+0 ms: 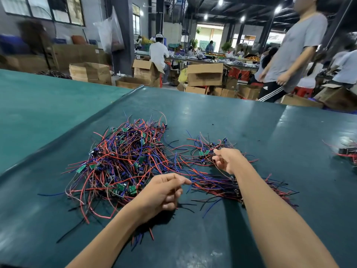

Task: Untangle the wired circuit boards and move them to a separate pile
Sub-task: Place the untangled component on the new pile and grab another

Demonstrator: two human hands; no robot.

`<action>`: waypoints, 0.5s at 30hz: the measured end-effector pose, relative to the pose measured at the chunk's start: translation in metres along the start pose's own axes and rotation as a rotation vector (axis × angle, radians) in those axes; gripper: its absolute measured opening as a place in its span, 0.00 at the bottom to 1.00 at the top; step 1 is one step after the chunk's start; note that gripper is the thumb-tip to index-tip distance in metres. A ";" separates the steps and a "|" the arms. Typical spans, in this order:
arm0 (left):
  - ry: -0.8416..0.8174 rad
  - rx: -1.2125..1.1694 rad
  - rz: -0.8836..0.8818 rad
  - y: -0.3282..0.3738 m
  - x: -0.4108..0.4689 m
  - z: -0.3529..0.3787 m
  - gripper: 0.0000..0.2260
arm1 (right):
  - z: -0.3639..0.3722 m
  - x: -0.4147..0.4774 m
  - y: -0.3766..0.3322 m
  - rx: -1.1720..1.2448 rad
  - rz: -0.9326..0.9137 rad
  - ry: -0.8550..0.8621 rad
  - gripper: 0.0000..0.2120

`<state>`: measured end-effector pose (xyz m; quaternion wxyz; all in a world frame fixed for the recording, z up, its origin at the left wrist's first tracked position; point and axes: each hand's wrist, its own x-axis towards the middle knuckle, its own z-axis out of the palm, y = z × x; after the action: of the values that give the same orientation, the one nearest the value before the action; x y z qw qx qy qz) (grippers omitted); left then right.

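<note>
Factory hall at the back: cardboard boxes [204, 74] on the floor, people seated at far benches, one person in a grey T-shirt [293, 47] standing at right. Nearer, dark green worktop [251, 120] across the whole foreground.

On it, left of centre, big tangle [123, 161] of red, blue and black leads with small green boards [132, 188] all through. Right of that, smaller pile [206, 149] of the same boards and leads, a few strands bridging the two. Nearer still, flat bundle [216, 185] of leads, partly under the right forearm. At the far right edge, another small heap [347, 151], well apart from the rest.

Right hand [226, 159] at the near edge of the pile, fingers curled, pinching a thin wire [224, 173] that loops down toward the bundle.

Left hand [164, 192] low over the worktop between tangle and bundle, fingers curled in, forefinger and thumb stretched toward the bundle's loose ends; cannot tell whether anything is held.
</note>
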<state>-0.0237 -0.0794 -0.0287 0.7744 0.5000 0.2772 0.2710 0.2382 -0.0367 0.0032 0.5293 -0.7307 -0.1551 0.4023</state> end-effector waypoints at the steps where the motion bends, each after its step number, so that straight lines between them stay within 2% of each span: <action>1: 0.013 0.012 0.024 0.004 0.000 -0.001 0.09 | 0.002 -0.007 -0.001 -0.012 -0.047 -0.003 0.04; 4: 0.151 0.039 0.162 0.024 0.005 -0.007 0.09 | 0.017 -0.039 -0.003 -0.080 -0.272 0.024 0.17; 6: 0.341 0.160 0.284 0.044 0.013 -0.016 0.08 | 0.034 -0.070 0.006 -0.297 -0.526 0.078 0.22; 8: 0.528 0.369 0.410 0.065 0.024 -0.028 0.07 | 0.051 -0.099 0.029 -0.467 -0.765 0.058 0.27; 10: 0.706 0.732 0.505 0.083 0.038 -0.044 0.06 | 0.066 -0.115 0.060 -0.441 -0.804 -0.058 0.25; 12: 0.788 1.089 0.495 0.095 0.052 -0.061 0.08 | 0.076 -0.124 0.089 -0.356 -0.771 -0.132 0.23; 15: 0.662 1.541 0.206 0.100 0.073 -0.082 0.10 | 0.077 -0.126 0.113 -0.287 -0.875 -0.108 0.21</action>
<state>-0.0446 0.0578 0.0233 0.0670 0.8058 0.5504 0.2078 0.0779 -0.1133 -0.0539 0.5338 -0.6406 -0.5303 0.1532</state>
